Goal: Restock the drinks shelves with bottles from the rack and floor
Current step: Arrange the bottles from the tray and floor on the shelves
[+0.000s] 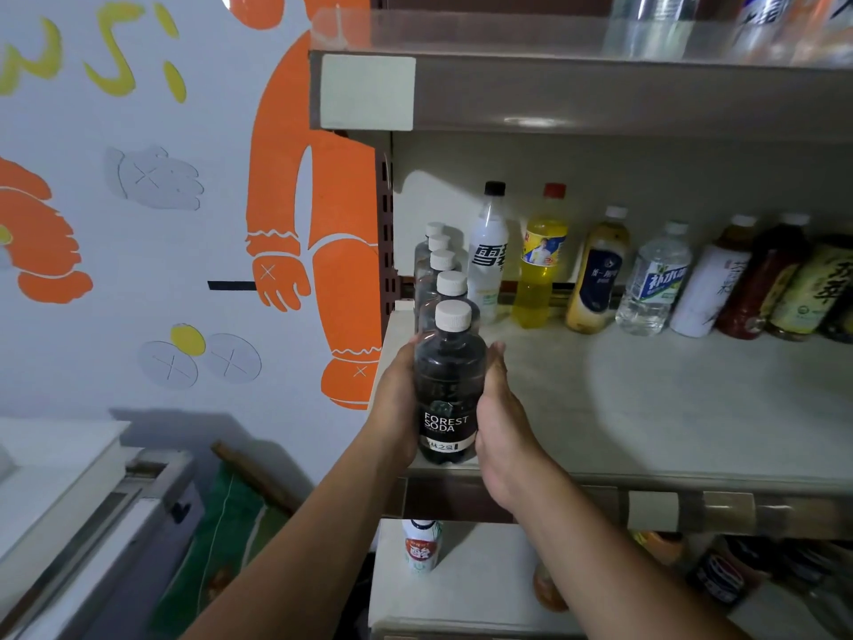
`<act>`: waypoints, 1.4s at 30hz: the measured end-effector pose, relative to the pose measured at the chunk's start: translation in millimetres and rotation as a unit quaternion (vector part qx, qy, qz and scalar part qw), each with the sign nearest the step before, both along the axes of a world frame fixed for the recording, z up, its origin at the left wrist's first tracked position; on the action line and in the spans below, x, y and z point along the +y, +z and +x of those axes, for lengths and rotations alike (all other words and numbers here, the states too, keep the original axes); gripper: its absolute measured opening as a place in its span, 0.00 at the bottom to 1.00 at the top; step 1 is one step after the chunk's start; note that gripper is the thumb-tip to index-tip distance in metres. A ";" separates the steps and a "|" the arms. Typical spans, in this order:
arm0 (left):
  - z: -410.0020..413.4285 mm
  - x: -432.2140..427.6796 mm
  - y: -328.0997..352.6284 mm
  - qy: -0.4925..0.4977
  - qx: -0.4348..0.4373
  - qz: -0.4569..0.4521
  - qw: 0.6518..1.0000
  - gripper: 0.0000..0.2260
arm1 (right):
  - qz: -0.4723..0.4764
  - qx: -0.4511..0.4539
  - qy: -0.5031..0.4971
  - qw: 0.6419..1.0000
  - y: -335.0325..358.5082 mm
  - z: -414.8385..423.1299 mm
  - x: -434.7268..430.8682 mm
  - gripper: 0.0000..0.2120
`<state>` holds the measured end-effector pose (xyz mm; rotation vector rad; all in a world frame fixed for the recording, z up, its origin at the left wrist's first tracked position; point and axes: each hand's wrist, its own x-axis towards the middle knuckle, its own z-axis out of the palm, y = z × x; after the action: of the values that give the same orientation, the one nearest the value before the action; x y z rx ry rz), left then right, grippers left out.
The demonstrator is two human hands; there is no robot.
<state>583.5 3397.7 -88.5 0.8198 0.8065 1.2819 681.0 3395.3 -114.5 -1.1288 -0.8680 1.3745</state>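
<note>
Both the left hand point(397, 399) and right hand point(501, 422) are pressing flat-fingered against a dark soda bottle point(450, 385) standing at the shelf point(646, 408) front edge, where a clumsy shove is risking toppling the row behind.

The soda bottle point(448, 390) is black with a white cap and white lettering. Behind it stand bottles with matching white caps. Right of it, a yellow bottle point(541, 261) has a red cap. Left of it, the wall point(138, 279) is pale grey, painted with orange figures and yellow marks.
</note>
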 end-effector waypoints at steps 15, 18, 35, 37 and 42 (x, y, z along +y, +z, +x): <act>3.7 -10.3 6.6 0.006 -0.020 -0.024 0.999 0.18 | -0.010 -0.044 0.003 0.999 2.4 0.6 -3.0 0.24; 2.6 -12.3 8.0 0.013 -0.005 -0.028 1.000 0.19 | -0.010 -0.054 0.005 0.998 7.8 0.4 -7.4 0.25; 11.0 -75.8 25.1 0.295 0.312 0.090 0.899 0.20 | 0.097 -0.323 -0.066 0.939 31.0 72.7 -53.5 0.26; 25.0 -93.8 33.0 0.332 0.370 0.136 0.857 0.21 | 0.094 -0.354 -0.083 0.927 30.3 97.5 -67.8 0.24; 90.2 -139.8 44.6 0.310 0.582 0.232 0.715 0.22 | 0.075 -0.516 -0.099 0.848 34.5 175.8 -124.5 0.26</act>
<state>673.6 3257.9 -43.9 1.9728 1.9299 1.5017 856.7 3270.8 -80.0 -1.7933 -1.5155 0.4219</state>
